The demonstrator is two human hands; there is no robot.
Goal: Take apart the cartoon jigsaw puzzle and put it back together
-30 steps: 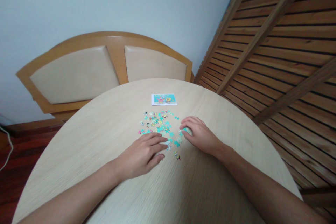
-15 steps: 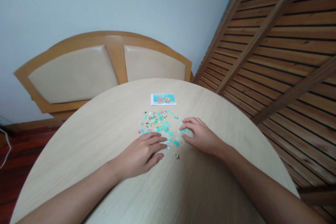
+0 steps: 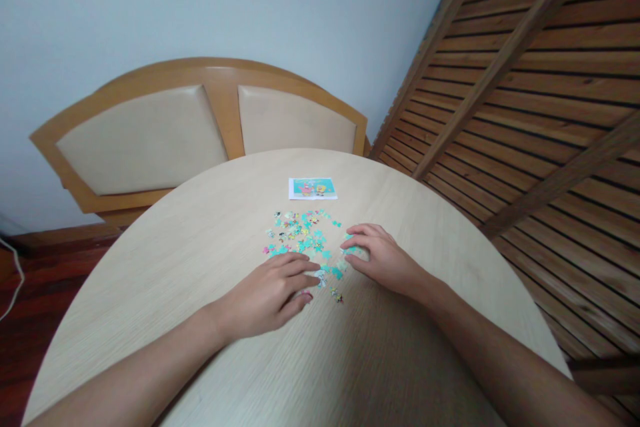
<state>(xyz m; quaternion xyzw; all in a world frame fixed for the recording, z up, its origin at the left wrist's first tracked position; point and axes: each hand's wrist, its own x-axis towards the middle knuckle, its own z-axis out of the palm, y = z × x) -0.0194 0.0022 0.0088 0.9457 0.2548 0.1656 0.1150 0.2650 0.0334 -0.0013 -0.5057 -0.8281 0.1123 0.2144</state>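
Note:
Loose jigsaw puzzle pieces, mostly turquoise with some yellow, pink and white ones, lie scattered on the tabletop. My left hand rests at the near left side of the scatter, fingers apart, with its fingertips by a whitish piece. A pink bit shows at its thumb tip, and what lies under the palm is hidden. Opposite it, my right hand curves around a few turquoise pieces, thumb and fingers apart. Between the hands and a little nearer sits a yellow-and-dark piece.
A small picture card with pink and yellow cartoon figures lies beyond the pieces on the round wooden table. Behind the table stands a padded wooden bench back. A slatted wooden panel rises at the right.

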